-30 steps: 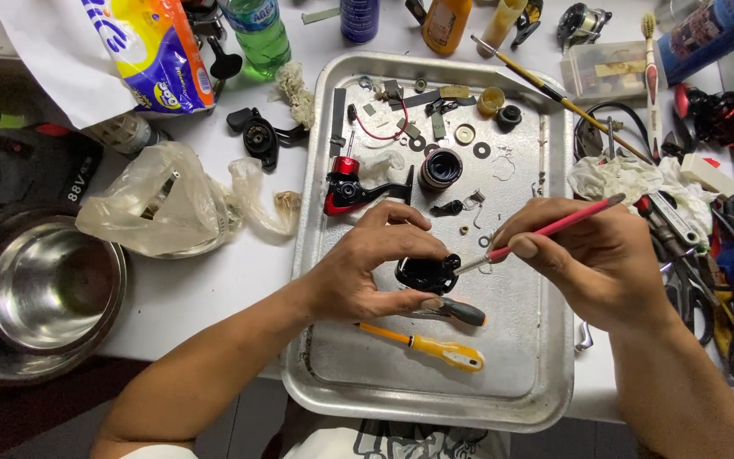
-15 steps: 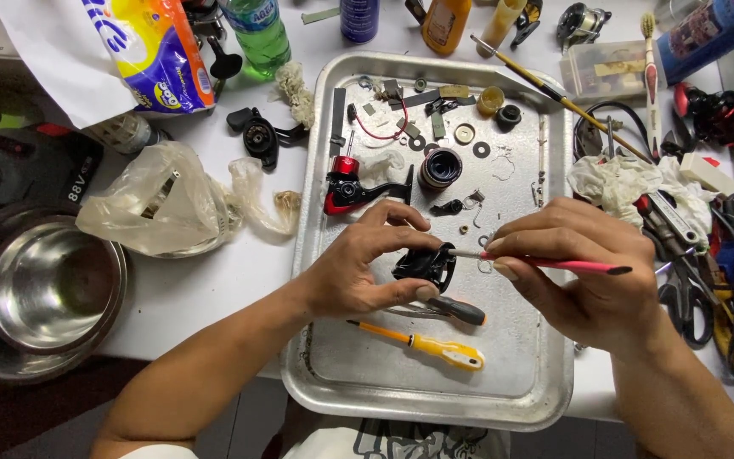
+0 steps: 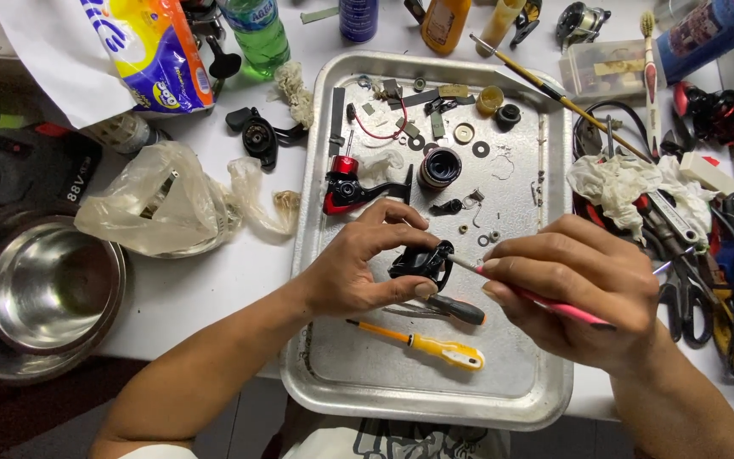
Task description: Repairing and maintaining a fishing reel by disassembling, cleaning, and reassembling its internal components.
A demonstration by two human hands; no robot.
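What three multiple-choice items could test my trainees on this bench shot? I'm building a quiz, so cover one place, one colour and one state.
1. Where does the yellow-handled screwdriver lie?
A. in the metal tray
B. in the steel bowl
C. on the plastic bag

2. What colour is the thin tool in the right hand?
A. green
B. pink-red
C. white

3. How is the black reel part held?
A. lying loose
B. pinched by the left hand
C. clamped in a vise

Answers: 1 A, it rests on the tray floor near the front rim. 2 B, its shaft shows pink-red past the fingers. 3 B, thumb and fingers close round it.
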